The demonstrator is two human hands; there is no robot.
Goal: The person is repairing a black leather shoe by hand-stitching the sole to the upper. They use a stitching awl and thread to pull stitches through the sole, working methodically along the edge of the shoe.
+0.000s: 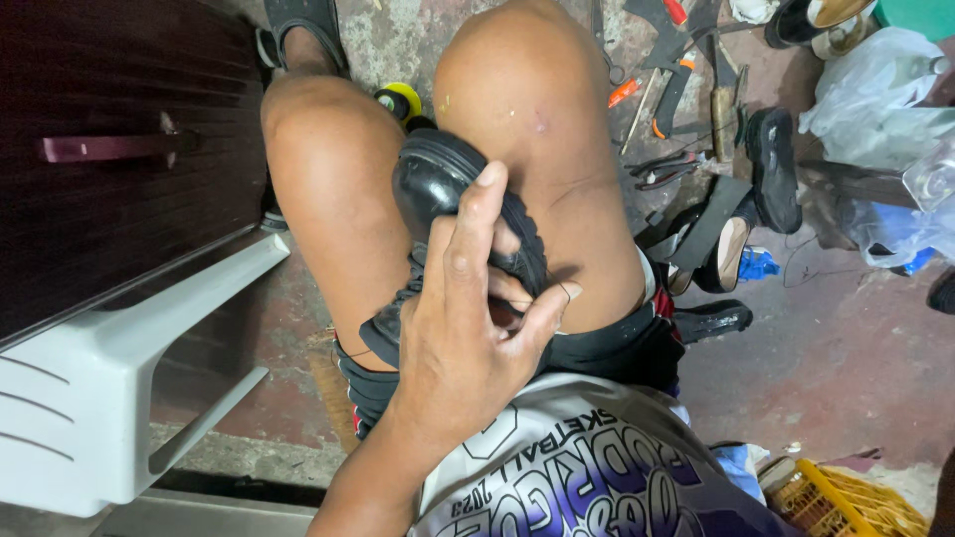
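A: Where does the worn black leather shoe [438, 189] sit?

B: Wedged between the person's two bare knees, its rounded toe pointing away from the body and its long axis running from the lap outward. The heel end lies under the left hand [468, 338].

A: How does that hand hold it?

B: Its fingers are curled closed over the shoe's upper and opening, the forefinger stretched forward along the top towards the toe, the thumb splayed to the right. The other hand cannot be seen, so the left is the only one near the shoe.

A: Any packages or labels?

B: A round yellow-and-black tin [400, 100] lies on the concrete floor just beyond the knees. To the right, crumpled clear plastic bags [875, 99] are heaped by the frame's edge, near a scatter of orange-handled hand tools [665, 89] and another black shoe [774, 164]. A yellow plastic crate [846, 502] shows at the lower right corner. A white plastic chair [109, 398] stands left of the legs.
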